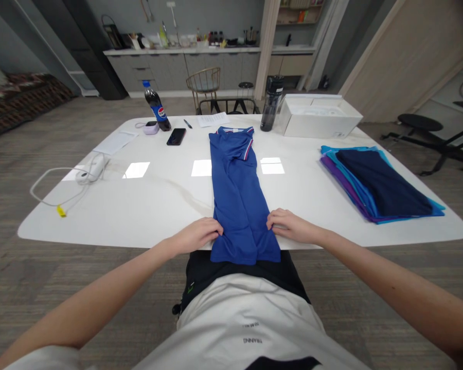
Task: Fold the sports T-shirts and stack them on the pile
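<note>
Both of my hands are resting at the near edge of the white table [170,200], one on each side of the blue polo shirt [237,195]. My left hand [198,234] is lying at the shirt's 9 o'clock edge with the fingers curled and pinching the fabric there. My right hand [289,224] is sitting at the 3 o'clock edge, fingers bent and pressing down on the cloth; whether it is actually gripping a fold I cannot tell.

I am seeing the shirt folded into a long narrow strip, running from 12 o'clock, where its collar with red and white trim is lying, down to 6 o'clock, where its hem is hanging over the table edge against my lap.

Out toward 2 o'clock a stack of folded garments [378,185] is lying, dark navy on top of light blue and purple. At 1 o'clock a white box [318,121] is standing open, with a dark water bottle [272,103] just beside it. Around 11 o'clock a cola bottle [157,108] is standing near a black phone [176,136] and a pen [188,124]. Off at 9 o'clock a white cable [57,190] is looping beside a white device [92,169].
</note>
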{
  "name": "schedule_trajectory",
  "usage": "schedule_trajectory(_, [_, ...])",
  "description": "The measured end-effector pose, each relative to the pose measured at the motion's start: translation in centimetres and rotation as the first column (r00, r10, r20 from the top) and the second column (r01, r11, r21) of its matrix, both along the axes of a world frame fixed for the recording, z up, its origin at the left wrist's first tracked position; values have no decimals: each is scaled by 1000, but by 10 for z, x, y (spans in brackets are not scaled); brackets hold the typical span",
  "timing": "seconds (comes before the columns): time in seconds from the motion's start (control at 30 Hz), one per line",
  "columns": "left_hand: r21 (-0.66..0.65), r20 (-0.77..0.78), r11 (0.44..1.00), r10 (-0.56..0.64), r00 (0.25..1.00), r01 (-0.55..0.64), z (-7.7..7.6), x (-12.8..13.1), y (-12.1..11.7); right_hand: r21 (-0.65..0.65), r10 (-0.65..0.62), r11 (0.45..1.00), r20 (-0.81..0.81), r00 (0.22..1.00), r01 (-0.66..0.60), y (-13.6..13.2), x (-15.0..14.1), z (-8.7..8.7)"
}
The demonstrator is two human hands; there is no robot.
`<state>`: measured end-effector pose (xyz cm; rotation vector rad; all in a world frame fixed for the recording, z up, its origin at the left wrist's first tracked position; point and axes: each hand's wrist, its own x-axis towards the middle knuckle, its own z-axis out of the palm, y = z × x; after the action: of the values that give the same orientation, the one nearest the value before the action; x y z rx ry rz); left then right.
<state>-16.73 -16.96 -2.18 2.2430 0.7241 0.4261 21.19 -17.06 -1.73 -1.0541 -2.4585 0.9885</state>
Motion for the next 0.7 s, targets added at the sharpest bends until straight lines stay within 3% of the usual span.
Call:
schedule_trajectory(0.07, [-146, 170, 974, 198, 965, -174, 10, 10, 11, -174, -125, 980, -169, 978, 95, 18, -6, 11])
schedule_trajectory(0.1, [-238, 274, 936, 321, 906, -260, 15, 15, 22, -259, -230, 952, -255, 939, 163, 32, -9, 16])
schedule_trajectory(0.2, [-526, 473, 764, 628, 618, -373, 22, 33, 72, -411, -552, 821, -398, 733, 396, 88, -15, 20])
schedule_trajectory(0.27, [-650, 461, 670, 722, 516, -357, 21, 42, 114, -390, -672, 738, -344, 656, 551, 129, -19, 15])
schedule_trajectory(0.33, [-721, 361, 586, 773, 522, -370, 14, 47, 152, -284, -718, 694, -201, 666, 662, 164, -23, 4])
schedule_trajectory(0.43, [-751, 153, 460, 820, 552, -474, 0, 49, 193, -160, -729, 680, -49, 682, 715, 199, -27, -14])
schedule_trajectory(0.5, [-730, 73, 410, 842, 535, -547, -9, 51, 209, -101, -746, 662, 2, 666, 742, 214, -30, -25])
schedule_trajectory(0.6, [-662, 55, 391, 876, 479, -639, -18, 58, 225, 1, -799, 597, 92, 595, 802, 231, -34, -39])
schedule_trajectory(0.7, [-508, 120, 425, 896, 427, -749, -21, 68, 233, -2, -875, 478, 80, 477, 878, 245, -40, -47])
